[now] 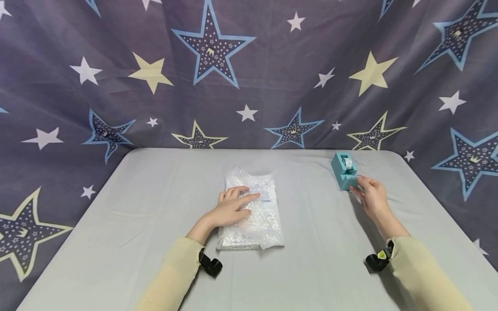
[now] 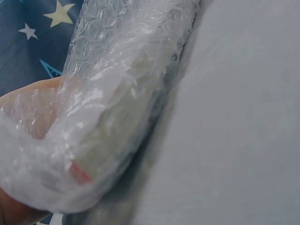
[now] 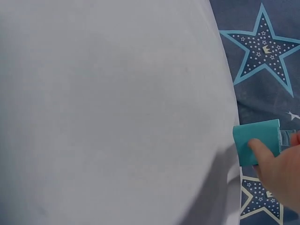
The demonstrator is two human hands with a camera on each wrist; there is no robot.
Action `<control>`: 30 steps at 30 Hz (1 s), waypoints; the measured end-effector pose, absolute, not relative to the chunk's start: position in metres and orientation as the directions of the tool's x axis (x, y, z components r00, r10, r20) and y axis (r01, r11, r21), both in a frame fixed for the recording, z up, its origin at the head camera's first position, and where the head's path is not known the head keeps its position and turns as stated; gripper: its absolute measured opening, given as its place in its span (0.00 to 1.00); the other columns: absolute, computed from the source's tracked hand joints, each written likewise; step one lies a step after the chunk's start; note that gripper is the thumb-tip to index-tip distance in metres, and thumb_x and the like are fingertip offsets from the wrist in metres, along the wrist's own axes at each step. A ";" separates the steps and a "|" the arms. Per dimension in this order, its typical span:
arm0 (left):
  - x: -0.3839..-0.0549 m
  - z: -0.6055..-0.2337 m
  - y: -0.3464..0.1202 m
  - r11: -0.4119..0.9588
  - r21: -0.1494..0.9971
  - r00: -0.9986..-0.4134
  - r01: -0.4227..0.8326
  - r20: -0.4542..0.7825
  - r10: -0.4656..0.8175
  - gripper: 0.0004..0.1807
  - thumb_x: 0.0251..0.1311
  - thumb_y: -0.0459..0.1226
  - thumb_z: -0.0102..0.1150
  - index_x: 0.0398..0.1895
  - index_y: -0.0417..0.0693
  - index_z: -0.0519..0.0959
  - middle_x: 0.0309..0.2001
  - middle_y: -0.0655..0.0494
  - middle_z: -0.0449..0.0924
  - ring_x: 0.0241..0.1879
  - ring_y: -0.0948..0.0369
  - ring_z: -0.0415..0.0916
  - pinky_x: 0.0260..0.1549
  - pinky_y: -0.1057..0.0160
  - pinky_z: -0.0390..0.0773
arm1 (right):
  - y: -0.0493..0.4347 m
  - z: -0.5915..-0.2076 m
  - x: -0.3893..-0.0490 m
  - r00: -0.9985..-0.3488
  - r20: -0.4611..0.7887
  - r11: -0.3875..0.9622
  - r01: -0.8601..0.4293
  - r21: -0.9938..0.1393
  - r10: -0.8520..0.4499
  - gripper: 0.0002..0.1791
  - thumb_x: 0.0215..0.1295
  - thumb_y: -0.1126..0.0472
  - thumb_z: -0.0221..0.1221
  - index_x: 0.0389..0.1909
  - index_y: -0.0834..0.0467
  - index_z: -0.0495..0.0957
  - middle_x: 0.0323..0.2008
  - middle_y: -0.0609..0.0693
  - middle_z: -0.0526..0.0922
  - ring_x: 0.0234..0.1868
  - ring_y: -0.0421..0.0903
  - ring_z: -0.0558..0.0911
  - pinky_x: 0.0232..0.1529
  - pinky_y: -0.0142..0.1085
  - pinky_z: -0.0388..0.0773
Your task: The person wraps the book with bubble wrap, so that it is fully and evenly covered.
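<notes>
A flat package in bubble wrap (image 1: pixel 264 220) lies on the table, with a loose flap of wrap at its far end. My left hand (image 1: pixel 233 209) rests on its left part, fingers spread over the film. In the left wrist view the bubble wrap (image 2: pixel 117 93) covers much of that hand, and a greenish item shows through. At the far right stands a teal tape dispenser (image 1: pixel 342 170) with a roll of clear tape (image 1: pixel 347 163). My right hand (image 1: pixel 373 196) is at its front, thumb against the teal face (image 3: pixel 258 133), fingers pinching the tape's end (image 3: pixel 287 138).
A grey cloth covers the table (image 1: pixel 163 224). Behind it and at both sides hangs a dark curtain (image 1: pixel 249 86) with a star print, close to the dispenser. Each wrist carries a small black camera (image 1: pixel 210 264).
</notes>
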State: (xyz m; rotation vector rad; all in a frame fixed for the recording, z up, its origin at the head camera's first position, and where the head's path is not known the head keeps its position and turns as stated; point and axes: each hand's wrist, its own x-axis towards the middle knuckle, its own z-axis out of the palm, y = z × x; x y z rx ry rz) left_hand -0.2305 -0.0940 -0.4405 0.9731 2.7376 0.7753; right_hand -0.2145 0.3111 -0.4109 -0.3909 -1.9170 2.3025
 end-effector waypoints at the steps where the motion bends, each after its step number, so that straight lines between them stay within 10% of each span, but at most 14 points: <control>1: -0.230 -0.441 -0.094 0.658 0.513 -0.782 0.552 0.045 0.621 0.28 0.59 0.46 0.46 0.66 0.67 0.60 0.66 0.52 0.52 0.64 0.53 0.44 0.52 0.52 0.48 | 0.311 -0.410 -0.214 -0.957 -0.138 -0.206 0.086 -0.975 0.254 0.12 0.67 0.61 0.45 0.27 0.64 0.66 0.68 0.59 0.49 0.61 0.42 0.64 0.49 0.25 0.71; 6: -0.230 -0.441 -0.094 0.657 0.511 -0.782 0.554 0.048 0.621 0.28 0.59 0.46 0.47 0.66 0.67 0.61 0.66 0.52 0.52 0.64 0.53 0.44 0.52 0.52 0.48 | 0.310 -0.410 -0.214 -0.941 -0.187 -0.248 0.117 -0.962 0.282 0.08 0.65 0.67 0.42 0.26 0.63 0.64 0.71 0.59 0.38 0.43 0.31 0.75 0.40 0.21 0.74; 12: -0.230 -0.440 -0.095 0.660 0.511 -0.784 0.550 0.045 0.619 0.28 0.60 0.46 0.47 0.66 0.67 0.60 0.66 0.52 0.52 0.64 0.54 0.44 0.52 0.52 0.48 | 0.309 -0.413 -0.214 -0.931 -0.193 -0.267 0.110 -0.957 0.310 0.15 0.61 0.71 0.38 0.17 0.62 0.66 0.71 0.58 0.39 0.65 0.48 0.59 0.48 0.24 0.71; 18: -0.229 -0.441 -0.095 0.657 0.510 -0.785 0.556 0.062 0.617 0.28 0.59 0.45 0.46 0.65 0.66 0.61 0.66 0.51 0.53 0.64 0.53 0.45 0.51 0.52 0.49 | 0.309 -0.417 -0.214 -0.936 -0.175 -0.236 0.103 -0.966 0.304 0.15 0.60 0.71 0.39 0.16 0.60 0.68 0.71 0.59 0.39 0.41 0.33 0.76 0.47 0.23 0.71; 22: -0.229 -0.443 -0.095 0.657 0.499 -0.784 0.565 0.075 0.616 0.28 0.59 0.45 0.46 0.66 0.66 0.61 0.66 0.51 0.54 0.64 0.54 0.46 0.51 0.52 0.50 | 0.310 -0.419 -0.213 -0.935 -0.173 -0.147 0.133 -0.980 0.310 0.12 0.60 0.69 0.40 0.21 0.60 0.70 0.70 0.61 0.44 0.50 0.37 0.73 0.49 0.24 0.70; 30: -0.229 -0.441 -0.094 0.657 0.503 -0.785 0.561 0.070 0.616 0.28 0.59 0.45 0.46 0.66 0.66 0.61 0.66 0.51 0.54 0.64 0.53 0.45 0.52 0.52 0.49 | 0.315 -0.417 -0.207 -0.933 -0.241 -0.003 0.250 -0.968 0.268 0.10 0.64 0.62 0.45 0.38 0.67 0.67 0.38 0.47 0.67 0.34 0.31 0.76 0.42 0.25 0.75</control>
